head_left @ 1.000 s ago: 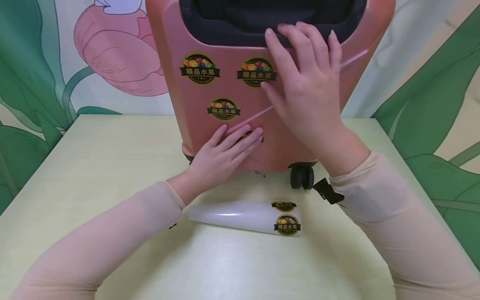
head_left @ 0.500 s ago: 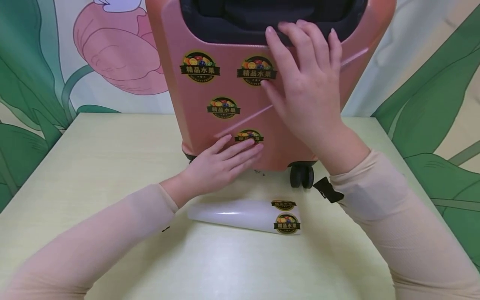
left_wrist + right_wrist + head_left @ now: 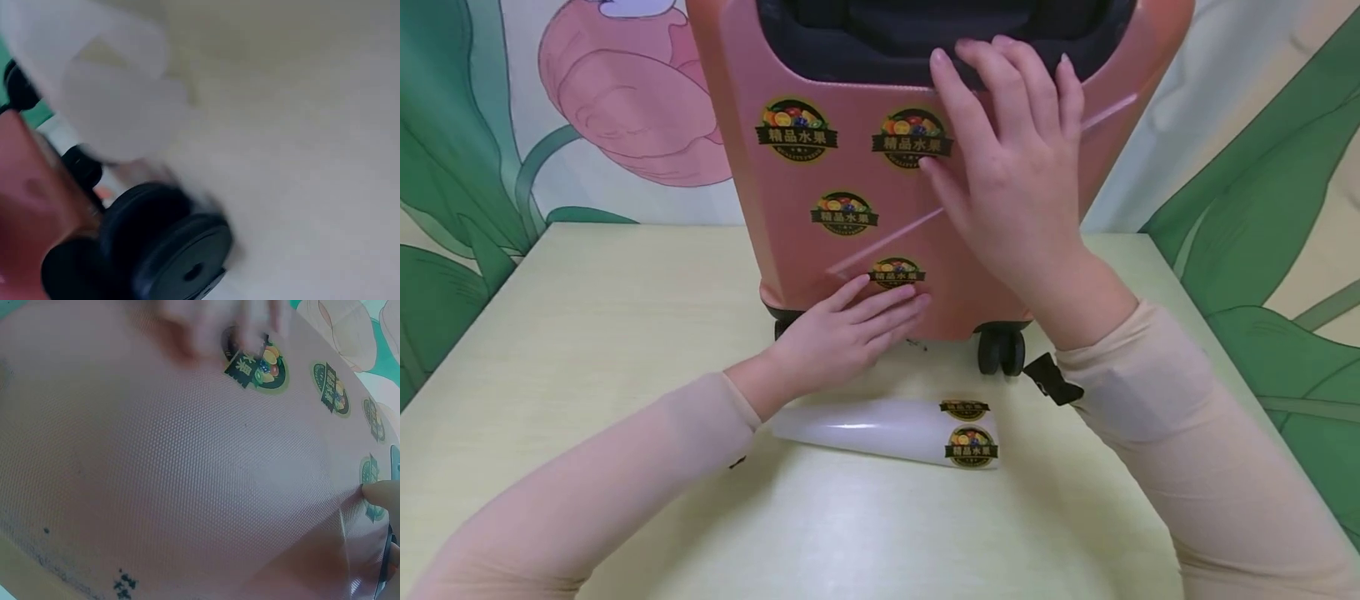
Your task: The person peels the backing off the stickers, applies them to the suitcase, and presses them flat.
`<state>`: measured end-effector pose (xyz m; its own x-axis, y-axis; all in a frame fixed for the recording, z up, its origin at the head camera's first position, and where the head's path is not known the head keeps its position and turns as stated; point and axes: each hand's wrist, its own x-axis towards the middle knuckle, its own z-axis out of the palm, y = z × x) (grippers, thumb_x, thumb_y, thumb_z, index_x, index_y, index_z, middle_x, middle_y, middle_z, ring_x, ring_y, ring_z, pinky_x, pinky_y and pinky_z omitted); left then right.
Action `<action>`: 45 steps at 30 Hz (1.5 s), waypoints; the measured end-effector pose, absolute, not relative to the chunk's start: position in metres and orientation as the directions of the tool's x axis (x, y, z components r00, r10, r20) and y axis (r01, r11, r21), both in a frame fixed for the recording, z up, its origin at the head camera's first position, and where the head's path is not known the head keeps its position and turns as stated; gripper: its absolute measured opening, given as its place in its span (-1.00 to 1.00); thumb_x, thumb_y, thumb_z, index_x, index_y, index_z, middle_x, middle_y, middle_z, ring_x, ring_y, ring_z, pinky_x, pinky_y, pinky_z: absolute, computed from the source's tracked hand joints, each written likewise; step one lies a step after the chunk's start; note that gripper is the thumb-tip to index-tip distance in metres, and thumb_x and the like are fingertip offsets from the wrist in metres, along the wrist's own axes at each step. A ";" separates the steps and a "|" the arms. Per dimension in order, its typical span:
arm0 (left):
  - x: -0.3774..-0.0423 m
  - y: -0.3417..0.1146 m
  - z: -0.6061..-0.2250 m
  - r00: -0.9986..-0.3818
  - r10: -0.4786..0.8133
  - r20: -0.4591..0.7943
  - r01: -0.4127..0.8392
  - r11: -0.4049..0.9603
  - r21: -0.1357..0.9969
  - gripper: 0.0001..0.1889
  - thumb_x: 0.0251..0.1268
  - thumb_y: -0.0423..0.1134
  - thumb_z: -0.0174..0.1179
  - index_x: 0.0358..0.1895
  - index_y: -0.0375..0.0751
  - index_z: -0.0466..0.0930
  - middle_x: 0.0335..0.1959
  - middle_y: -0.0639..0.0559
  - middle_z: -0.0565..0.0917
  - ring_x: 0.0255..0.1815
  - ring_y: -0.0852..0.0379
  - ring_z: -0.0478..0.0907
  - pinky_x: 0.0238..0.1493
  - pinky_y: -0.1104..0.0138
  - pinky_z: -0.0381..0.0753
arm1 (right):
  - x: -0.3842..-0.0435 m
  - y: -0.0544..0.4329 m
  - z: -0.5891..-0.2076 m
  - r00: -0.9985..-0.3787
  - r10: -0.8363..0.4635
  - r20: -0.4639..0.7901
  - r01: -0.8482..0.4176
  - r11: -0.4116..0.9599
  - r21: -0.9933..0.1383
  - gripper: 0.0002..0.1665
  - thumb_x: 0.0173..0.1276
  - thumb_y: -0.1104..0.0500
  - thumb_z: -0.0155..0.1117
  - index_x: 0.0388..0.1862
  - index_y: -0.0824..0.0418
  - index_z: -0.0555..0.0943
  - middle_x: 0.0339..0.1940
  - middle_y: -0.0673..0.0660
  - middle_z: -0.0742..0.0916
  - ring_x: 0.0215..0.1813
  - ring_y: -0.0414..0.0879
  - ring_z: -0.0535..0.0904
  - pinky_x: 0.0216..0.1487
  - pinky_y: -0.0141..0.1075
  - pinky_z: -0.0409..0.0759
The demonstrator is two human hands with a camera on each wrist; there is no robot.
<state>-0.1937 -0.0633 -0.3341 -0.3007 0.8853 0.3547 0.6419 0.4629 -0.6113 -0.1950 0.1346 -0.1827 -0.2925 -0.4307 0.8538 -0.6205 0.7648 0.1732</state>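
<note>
A pink suitcase [image 3: 820, 267] stands on the table with fruit stickers on its face. In the head view the lowest sticker [image 3: 897, 273] shows above my left hand [image 3: 842, 337], whose extended fingers lie along its lower edge. Contact there cannot be made out. My right hand [image 3: 1018, 175] rests spread on the suitcase, fingertips over the black handle recess [image 3: 865, 42] and thumb beside the upper right sticker [image 3: 912, 140]. In the right wrist view its thumb [image 3: 382, 495] touches that sticker, while the left fingers [image 3: 219, 328] are blurred near the lowest one.
A curled sticker sheet [image 3: 880, 429] with two stickers visible lies on the table [image 3: 850, 533] in front of the suitcase. Black wheels [image 3: 1002, 350] support the case. A painted wall [image 3: 632, 108] is behind.
My left hand has slid down from over the lowest sticker, uncovering most of it. The right hand keeps its place on the suitcase.
</note>
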 end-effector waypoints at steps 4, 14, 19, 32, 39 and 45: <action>-0.197 -0.063 -0.324 -0.308 0.824 0.475 0.576 0.559 -0.596 -0.43 0.43 -0.11 -0.07 0.45 -0.10 0.07 0.46 0.05 0.10 0.47 0.08 -0.08 0.38 0.03 -0.05 | -0.195 0.133 -0.182 -0.285 -0.429 0.857 -0.618 0.766 0.178 -0.39 0.32 0.03 0.17 0.31 0.22 0.38 0.26 0.25 0.44 0.35 0.11 0.19 0.39 0.02 -0.18; -0.201 -0.075 -0.333 -0.317 0.891 0.325 0.600 0.454 -0.658 -0.50 0.47 -0.23 -0.15 0.44 -0.04 0.11 0.46 0.14 0.08 0.48 0.10 -0.13 0.40 0.06 -0.13 | -0.196 0.133 -0.183 -0.285 -0.428 0.858 -0.622 0.763 0.174 -0.39 0.31 0.05 0.18 0.30 0.23 0.38 0.26 0.25 0.44 0.35 0.12 0.20 0.39 0.04 -0.17; -0.205 -0.080 -0.329 -0.281 0.843 0.459 0.598 0.528 -0.603 -0.46 0.46 -0.15 -0.13 0.46 -0.06 0.07 0.49 0.08 -0.03 0.48 0.10 -0.12 0.38 0.04 -0.04 | -0.196 0.134 -0.183 -0.285 -0.432 0.855 -0.623 0.762 0.177 -0.38 0.31 0.05 0.19 0.30 0.24 0.38 0.26 0.26 0.44 0.35 0.12 0.20 0.39 0.03 -0.17; -0.206 -0.098 -0.344 -0.280 0.851 0.444 0.556 0.520 -0.648 -0.47 0.48 -0.07 -0.19 0.46 -0.02 0.05 0.50 0.13 -0.06 0.48 0.15 -0.15 0.37 0.06 -0.01 | -0.196 0.135 -0.183 -0.284 -0.430 0.857 -0.622 0.763 0.177 -0.38 0.32 0.03 0.17 0.30 0.24 0.37 0.26 0.26 0.44 0.35 0.12 0.19 0.39 0.02 -0.18; -0.209 -0.097 -0.338 -0.262 0.766 0.587 0.511 0.626 -0.589 -0.42 0.44 -0.02 -0.11 0.46 -0.04 0.07 0.50 0.12 -0.14 0.48 0.14 -0.13 0.36 0.02 -0.06 | -0.197 0.134 -0.183 -0.287 -0.429 0.856 -0.620 0.765 0.175 -0.38 0.32 0.02 0.17 0.31 0.24 0.37 0.26 0.26 0.44 0.35 0.12 0.19 0.39 0.02 -0.16; -0.203 -0.111 -0.349 -0.299 0.840 0.453 0.539 0.540 -0.646 -0.47 0.48 -0.03 -0.26 0.46 -0.01 0.05 0.48 0.16 0.01 0.47 0.14 -0.12 0.35 0.01 -0.04 | -0.196 0.136 -0.184 -0.303 -0.451 0.839 -0.608 0.770 0.194 -0.37 0.32 0.04 0.16 0.32 0.24 0.35 0.30 0.26 0.41 0.37 0.12 0.17 0.39 0.04 -0.17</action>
